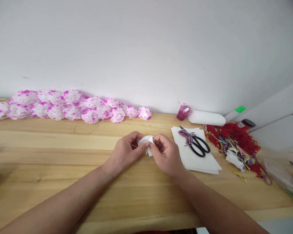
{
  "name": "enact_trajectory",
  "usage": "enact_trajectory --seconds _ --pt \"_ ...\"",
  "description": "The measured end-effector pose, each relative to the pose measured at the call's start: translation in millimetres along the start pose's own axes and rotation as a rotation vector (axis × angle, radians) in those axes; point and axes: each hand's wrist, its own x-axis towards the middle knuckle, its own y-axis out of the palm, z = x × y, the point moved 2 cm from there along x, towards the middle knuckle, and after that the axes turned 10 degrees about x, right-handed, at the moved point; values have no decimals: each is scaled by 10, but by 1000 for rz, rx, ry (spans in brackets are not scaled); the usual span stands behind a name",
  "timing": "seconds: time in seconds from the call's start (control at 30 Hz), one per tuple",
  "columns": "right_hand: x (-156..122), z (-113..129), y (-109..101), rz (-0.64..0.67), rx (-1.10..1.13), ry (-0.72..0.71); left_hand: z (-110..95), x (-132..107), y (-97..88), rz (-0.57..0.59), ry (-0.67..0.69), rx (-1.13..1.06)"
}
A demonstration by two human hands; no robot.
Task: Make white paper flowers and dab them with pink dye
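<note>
A small piece of white tissue paper (146,139) is pinched between my two hands above the wooden table. My left hand (124,149) has its thumb and fingers closed on the paper's left side. On the other side, my right hand (166,152) grips it with thumb and curled fingers, the thumbs close together. The paper looks bunched or folded; its lower part is partly hidden by the fingers. To the right of my hands lies a stack of white paper sheets (200,164), with black-handled scissors (197,146) and a bundle of purple yarn (187,136) on top.
Rows of white-and-pink paper flowers (55,110) line the wall at left. At the back right are a cup of pink liquid (183,112), a white cylinder (206,118) and a green-capped object (235,113). A red net (244,136) with loose yarn lies farther right, near a plastic bag (283,174).
</note>
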Motion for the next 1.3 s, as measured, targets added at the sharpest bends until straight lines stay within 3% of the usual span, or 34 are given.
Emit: enact_trajectory --seconds 0.23,0.47,0.7,0.97,1.3 --pt "-22 37 2 52 -194 -139 52 41 -36 -37 -16 -47" --pt "-22 0 -2 66 -146 -118 53 34 -3 0 23 -143" --pt "-27 29 -1 38 -138 -144 11 23 -3 13 -20 -212" --pt "-14 14 12 -16 -22 -87 52 33 -28 40 -94 -75" --pt "6 -28 -12 43 69 95 82 30 -9 60 -83 -143"
